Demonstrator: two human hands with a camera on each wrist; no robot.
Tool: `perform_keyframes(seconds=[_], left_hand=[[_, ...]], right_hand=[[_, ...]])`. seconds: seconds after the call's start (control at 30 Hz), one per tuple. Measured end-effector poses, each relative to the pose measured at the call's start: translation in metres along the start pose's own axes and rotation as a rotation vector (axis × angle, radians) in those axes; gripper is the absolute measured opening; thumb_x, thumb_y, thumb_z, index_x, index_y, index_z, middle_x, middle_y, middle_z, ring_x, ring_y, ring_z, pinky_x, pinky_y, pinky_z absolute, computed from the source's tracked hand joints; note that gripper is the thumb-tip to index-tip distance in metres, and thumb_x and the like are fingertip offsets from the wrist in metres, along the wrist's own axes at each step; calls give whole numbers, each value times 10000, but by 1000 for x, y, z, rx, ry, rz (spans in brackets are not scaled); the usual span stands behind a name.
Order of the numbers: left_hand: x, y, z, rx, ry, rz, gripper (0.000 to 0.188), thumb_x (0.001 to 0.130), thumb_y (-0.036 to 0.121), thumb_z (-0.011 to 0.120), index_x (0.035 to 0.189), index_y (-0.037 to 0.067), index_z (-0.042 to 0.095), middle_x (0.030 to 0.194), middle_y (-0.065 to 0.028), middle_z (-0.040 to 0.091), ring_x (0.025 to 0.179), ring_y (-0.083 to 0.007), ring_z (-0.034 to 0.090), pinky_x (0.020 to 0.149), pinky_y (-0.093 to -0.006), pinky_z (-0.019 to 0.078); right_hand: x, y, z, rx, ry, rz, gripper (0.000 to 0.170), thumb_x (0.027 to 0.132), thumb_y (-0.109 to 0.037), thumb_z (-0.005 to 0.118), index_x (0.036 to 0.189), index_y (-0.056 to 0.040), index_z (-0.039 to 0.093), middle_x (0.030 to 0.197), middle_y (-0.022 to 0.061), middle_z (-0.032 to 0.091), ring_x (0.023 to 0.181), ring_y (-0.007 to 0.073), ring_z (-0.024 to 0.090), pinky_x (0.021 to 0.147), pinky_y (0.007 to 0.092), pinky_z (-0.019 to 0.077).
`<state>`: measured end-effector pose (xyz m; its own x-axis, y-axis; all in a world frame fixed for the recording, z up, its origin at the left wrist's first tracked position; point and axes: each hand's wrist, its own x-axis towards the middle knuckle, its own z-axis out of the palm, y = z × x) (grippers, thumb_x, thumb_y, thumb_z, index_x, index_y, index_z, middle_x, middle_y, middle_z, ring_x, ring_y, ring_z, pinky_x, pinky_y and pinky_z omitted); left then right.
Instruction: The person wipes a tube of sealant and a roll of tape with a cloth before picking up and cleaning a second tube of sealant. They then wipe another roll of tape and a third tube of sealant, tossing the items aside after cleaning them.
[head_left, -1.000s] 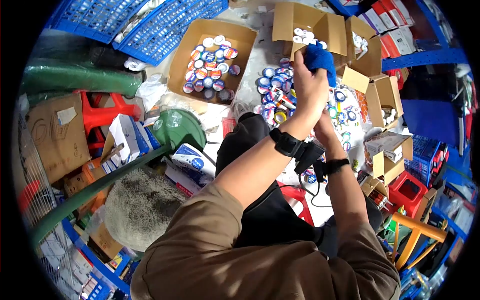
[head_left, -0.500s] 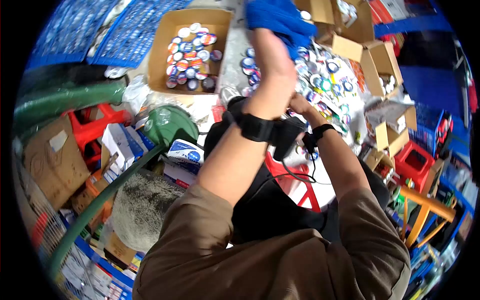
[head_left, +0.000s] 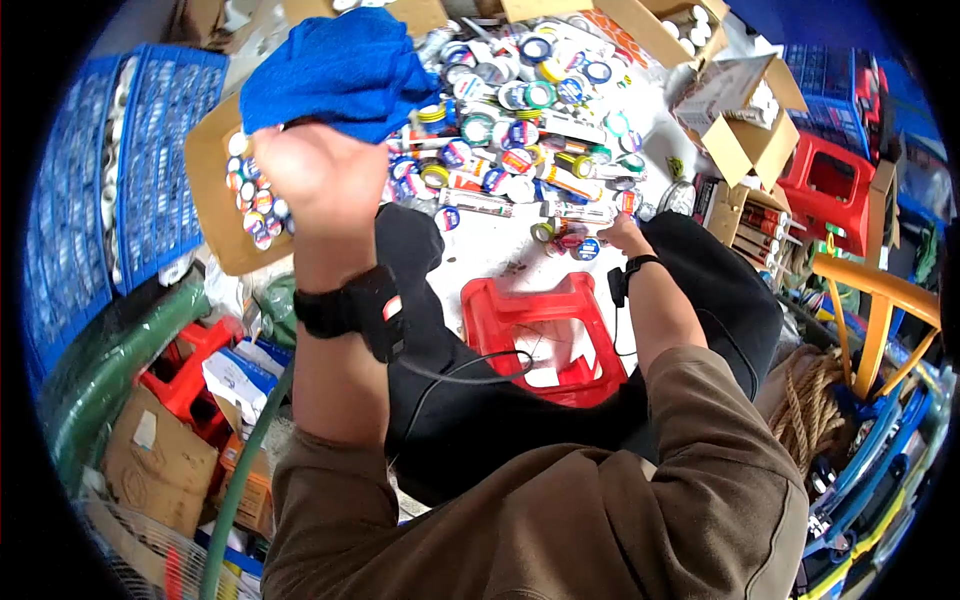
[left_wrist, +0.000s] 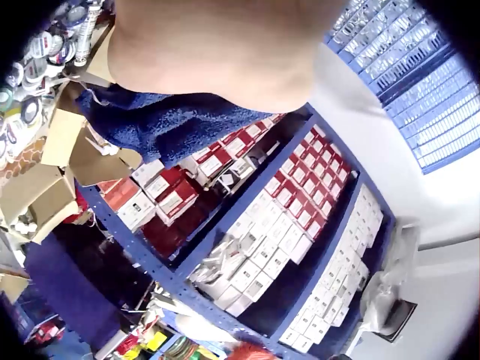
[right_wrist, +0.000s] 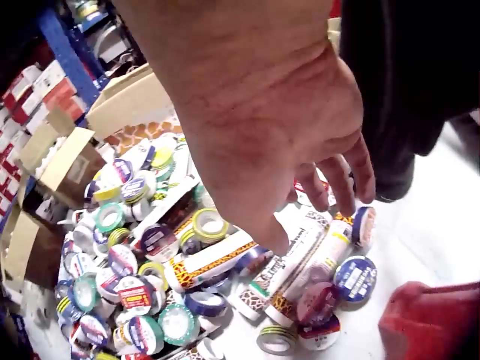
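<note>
The left hand [head_left: 325, 175] is raised over the box at the left, holding a bunched blue cloth [head_left: 340, 75]; its fingers are hidden. In the left wrist view the cloth [left_wrist: 161, 127] hangs beside the hand [left_wrist: 217, 49]. At the near right edge of the pile is the right hand [head_left: 627, 238]. The right wrist view has this hand [right_wrist: 274, 139] over patterned tubes [right_wrist: 289, 274], thumb and fingers apart and slightly bent, with no clear grip. Tape rolls in blue [right_wrist: 355, 278], green [right_wrist: 178, 324] and yellow lie around the tubes.
A cardboard box [head_left: 215, 215] with round rolls stands left, beside blue crates [head_left: 160, 150]. The red stool [head_left: 480, 320] is between the knees. Open boxes [head_left: 745, 150] and another red stool [head_left: 830, 180] stand right. A cable crosses the lap.
The left hand has swung left with the blue cloth, away from the right hand. The right hand now reaches the pile's near edge. The head view has shifted toward the right.
</note>
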<state>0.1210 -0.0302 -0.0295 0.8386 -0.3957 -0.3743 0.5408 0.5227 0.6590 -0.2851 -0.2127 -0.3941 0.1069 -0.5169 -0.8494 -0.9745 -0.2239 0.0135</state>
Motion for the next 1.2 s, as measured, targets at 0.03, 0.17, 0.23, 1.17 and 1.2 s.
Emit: perform_keyframes(seconds=[0.03, 0.17, 0.23, 1.17, 1.2], left_hand=[[6, -7, -1, -77, -90, -65, 493, 973, 385, 369, 1214, -17, 525, 1274, -234, 546, 1160, -411, 523, 1015, -545, 386], [25, -38, -7, -150, -279, -193, 454, 963, 298, 383, 1236, -41, 513, 1293, -213, 556, 1200, -411, 525, 1050, -557, 410], [19, -52, 12, 182, -277, -143, 585, 1015, 334, 296, 1425, -75, 380, 1489, -254, 402, 1367, -422, 408, 1157, -589, 275], [14, -102, 26, -40, -154, -255, 410, 990, 253, 318, 923, -44, 594, 986, -190, 660, 927, -281, 629, 817, -390, 465], [13, -99, 23, -135, -154, -315, 412, 1005, 276, 314, 1089, -32, 574, 1098, -195, 650, 1029, -322, 623, 936, -460, 451]], right_hand=[[9, 14, 11, 43, 22, 19, 765, 739, -337, 808, 1289, 65, 461, 1113, 199, 663, 899, 297, 686, 614, 412, 581], [18, 28, 33, 273, -40, 127, 1036, 718, -337, 824, 1469, 55, 228, 1138, 203, 643, 916, 285, 670, 597, 369, 574], [24, 24, 43, 331, -86, 203, 1147, 708, -346, 843, 1495, 53, 109, 1166, 220, 626, 971, 290, 656, 633, 375, 570], [44, -58, 141, 1665, -156, 454, 156, 824, 4, 714, 938, 59, 623, 720, 121, 639, 492, 212, 555, 422, 374, 417], [49, -57, 149, 1662, -159, 456, 156, 824, 4, 714, 938, 59, 623, 720, 121, 639, 492, 212, 555, 422, 374, 417]])
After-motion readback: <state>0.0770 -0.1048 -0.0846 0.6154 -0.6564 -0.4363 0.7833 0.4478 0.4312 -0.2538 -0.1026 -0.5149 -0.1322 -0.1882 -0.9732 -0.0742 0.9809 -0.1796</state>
